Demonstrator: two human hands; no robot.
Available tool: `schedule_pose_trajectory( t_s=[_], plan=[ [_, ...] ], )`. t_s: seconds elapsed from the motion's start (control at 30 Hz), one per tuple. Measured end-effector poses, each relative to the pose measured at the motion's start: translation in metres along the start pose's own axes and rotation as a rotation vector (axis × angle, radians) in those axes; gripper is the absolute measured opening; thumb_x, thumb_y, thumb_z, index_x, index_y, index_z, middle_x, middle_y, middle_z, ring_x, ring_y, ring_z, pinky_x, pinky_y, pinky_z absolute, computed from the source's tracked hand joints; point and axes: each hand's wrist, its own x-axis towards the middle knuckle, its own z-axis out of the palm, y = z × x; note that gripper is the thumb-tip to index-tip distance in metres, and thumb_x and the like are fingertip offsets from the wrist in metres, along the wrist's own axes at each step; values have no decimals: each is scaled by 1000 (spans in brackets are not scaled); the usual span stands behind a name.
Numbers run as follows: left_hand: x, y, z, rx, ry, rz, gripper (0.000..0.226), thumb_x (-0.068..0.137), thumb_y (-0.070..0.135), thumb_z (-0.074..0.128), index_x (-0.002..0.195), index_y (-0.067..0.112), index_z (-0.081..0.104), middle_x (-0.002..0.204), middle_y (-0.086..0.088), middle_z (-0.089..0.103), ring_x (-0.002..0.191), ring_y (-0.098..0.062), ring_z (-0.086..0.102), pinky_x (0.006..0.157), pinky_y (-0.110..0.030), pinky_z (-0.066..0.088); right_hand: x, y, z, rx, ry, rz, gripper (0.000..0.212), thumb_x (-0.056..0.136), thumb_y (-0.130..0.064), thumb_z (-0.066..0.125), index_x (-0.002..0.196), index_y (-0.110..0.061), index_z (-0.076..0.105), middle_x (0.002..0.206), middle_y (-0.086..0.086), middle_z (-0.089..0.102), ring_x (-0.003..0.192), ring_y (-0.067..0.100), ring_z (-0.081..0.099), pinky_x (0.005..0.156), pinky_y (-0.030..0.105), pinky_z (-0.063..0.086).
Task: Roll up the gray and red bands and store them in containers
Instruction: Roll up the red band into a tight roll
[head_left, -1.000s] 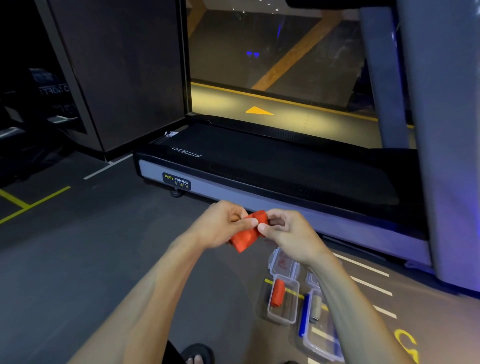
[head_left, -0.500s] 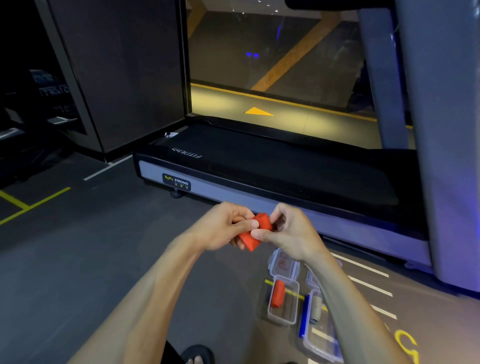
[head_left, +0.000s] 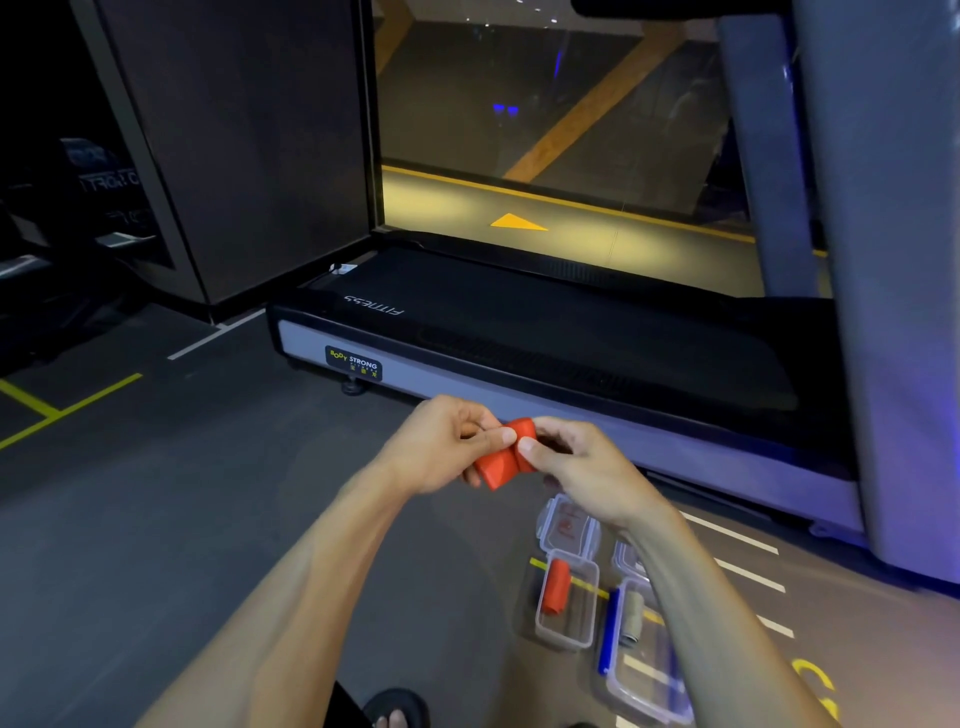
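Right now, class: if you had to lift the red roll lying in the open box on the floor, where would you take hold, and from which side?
Pinch the red roll across its middle, coming straight down from above. It lies flat and lengthwise in the open box, whose walls block a sideways approach, and its round sides give finger and thumb opposite faces.

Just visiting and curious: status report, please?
Both hands, left hand and right hand, pinching red band, nearly rolled. Open container below already holds one red roll. Nothing blocking.
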Motion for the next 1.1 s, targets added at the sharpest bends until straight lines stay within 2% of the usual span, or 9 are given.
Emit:
schedule_pose_trajectory(
  t_s=[0.13, 0.3, 0.47, 0.57, 0.67, 0.8, 0.9, 1.0, 1.1],
  plan=[
    [-1, 4, 1, -67, -46, -12, 18, 99, 19, 65, 91, 4, 70, 71, -7, 74, 60, -19, 66, 59, -26, 54, -1, 1, -1, 52, 41, -21, 10, 98, -18, 67, 106, -16, 73, 102, 0, 77, 91, 4, 70, 80, 12, 51],
    [-3, 10, 2, -103, -111, -43, 27, 105, 11, 47, 89, 9, 69, 74, -6, 74, 59, -17, 67, 58, -26, 51, 0, 5, -1, 5, 88, -25, 15, 87, -12, 80, 98, -8, 70, 92, 10, 72, 73, 3, 59, 72, 16, 49],
    [-5, 15, 4, -116, -134, -31, 44, 96, 48, 57, 89, 7, 71, 80, -11, 78, 62, -15, 67, 63, -25, 52, 2, 3, 0, -16, 80, -42, 30, 77, -8, 88, 91, -3, 62, 78, 3, 65, 66, 6, 55, 66, 22, 48],
    [-6, 15, 6, -111, -133, -9, 27, 97, 34, 65, 87, 9, 70, 78, -10, 77, 60, -10, 65, 61, -21, 52, 2, 3, 1, -19, 92, -38, 34, 71, -11, 92, 89, -5, 64, 73, -2, 62, 63, 3, 52, 63, 18, 45],
    [-2, 10, 6, -124, -102, 0, 28, 101, 26, 62, 96, 0, 69, 81, -14, 77, 64, -16, 66, 61, -23, 53, 2, 4, 1, 25, 102, -34, 33, 75, -19, 91, 97, -10, 68, 82, 7, 68, 71, 7, 58, 70, 24, 50],
    [1, 5, 3, -206, -67, 13, 19, 103, 15, 56, 103, 1, 67, 80, -7, 76, 66, -14, 68, 61, -25, 55, -1, 2, 0, 141, 70, 53, 21, 96, -31, 70, 109, -15, 70, 94, 1, 73, 81, 1, 66, 76, 26, 56],
    [3, 3, 3, -290, -48, 8, 19, 104, 10, 54, 112, -4, 63, 85, -10, 74, 72, -16, 69, 68, -29, 59, -1, 2, 1, 202, 69, 130, 29, 103, -36, 58, 107, -10, 71, 92, 1, 75, 84, 9, 71, 78, 34, 60],
    [3, 2, 4, -351, -41, 7, 19, 103, 4, 52, 120, -3, 59, 89, -13, 72, 79, -19, 71, 77, -35, 61, 1, 0, 5, 312, 132, 170, 29, 103, -32, 59, 103, -5, 70, 86, 7, 75, 75, 14, 70, 69, 28, 59],
    [2, 2, 5, -371, -52, 9, 20, 103, -3, 49, 119, 5, 57, 95, -15, 69, 83, -20, 69, 81, -31, 60, 2, -1, 7, 401, 186, 162, 10, 99, -20, 66, 101, -10, 69, 85, 10, 75, 72, 15, 70, 67, 27, 60]
  ],
)
